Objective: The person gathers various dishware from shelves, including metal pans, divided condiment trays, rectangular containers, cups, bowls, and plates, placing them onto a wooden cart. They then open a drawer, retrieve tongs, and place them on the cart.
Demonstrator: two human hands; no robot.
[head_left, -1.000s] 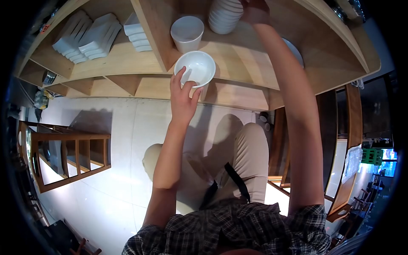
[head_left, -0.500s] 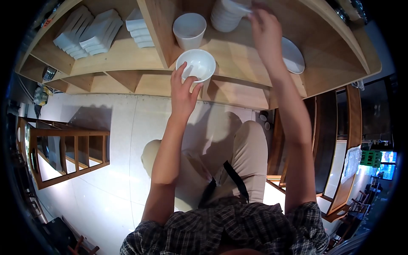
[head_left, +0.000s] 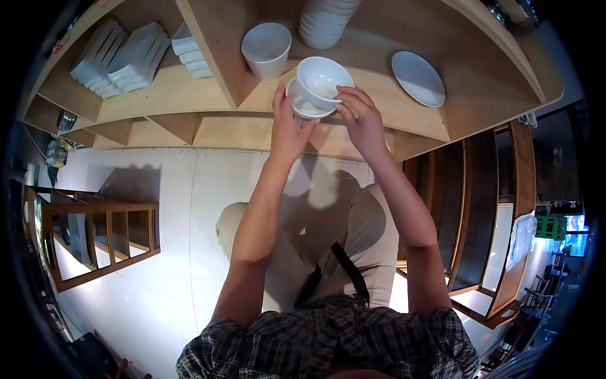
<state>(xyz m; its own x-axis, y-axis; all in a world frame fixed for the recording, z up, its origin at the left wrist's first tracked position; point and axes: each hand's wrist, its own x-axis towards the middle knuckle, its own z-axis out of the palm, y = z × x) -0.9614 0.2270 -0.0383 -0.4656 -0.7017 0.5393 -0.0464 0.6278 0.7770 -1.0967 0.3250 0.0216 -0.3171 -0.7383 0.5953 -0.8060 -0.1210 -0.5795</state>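
Observation:
My right hand (head_left: 363, 120) grips the rim of a white bowl (head_left: 323, 82), thumb and fingers on its right side. That bowl is tilted, and it sits over a second white bowl (head_left: 310, 113), partly covering it. My left hand (head_left: 291, 129) curls around the lower bowl from its left and near side. Both bowls are at the front edge of the wooden shelf (head_left: 379, 112). Just behind them stands a taller white cup-shaped bowl (head_left: 266, 52), and a stack of white bowls (head_left: 322, 28) rises further back.
A white oval plate (head_left: 418, 79) lies on the shelf to the right. Left of the wooden divider (head_left: 211, 50) are stacks of white square dishes (head_left: 139, 57). Wooden racks stand on the floor at left (head_left: 101, 240) and right (head_left: 464, 208).
My right hand has come down from the tall stack with a bowl and brought it over the one in my left hand. The view has shifted slightly.

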